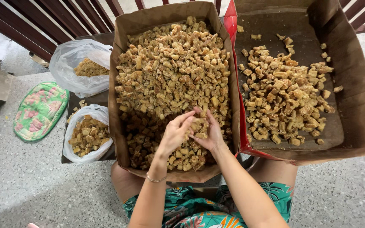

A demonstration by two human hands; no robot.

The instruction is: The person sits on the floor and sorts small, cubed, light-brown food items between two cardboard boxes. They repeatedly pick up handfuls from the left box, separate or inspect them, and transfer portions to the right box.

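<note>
Over the near end of the full brown cardboard box [119, 84], the left hand [175, 133] and right hand [208, 134] together pinch a clump of sugary brown cubes [199, 126], lifted clear for handling.

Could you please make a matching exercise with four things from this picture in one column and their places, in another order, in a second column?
Things:
1. full cardboard box
2. half-empty cardboard box
3. green quilted mat
4. clump of brown chunks

Places:
A. on the floor at the far left
B. between the fingers of the left hand and right hand
C. right of the red edge
D. just right of the two plastic bags

Pairs: 1-D, 2-C, 3-A, 4-B
</note>
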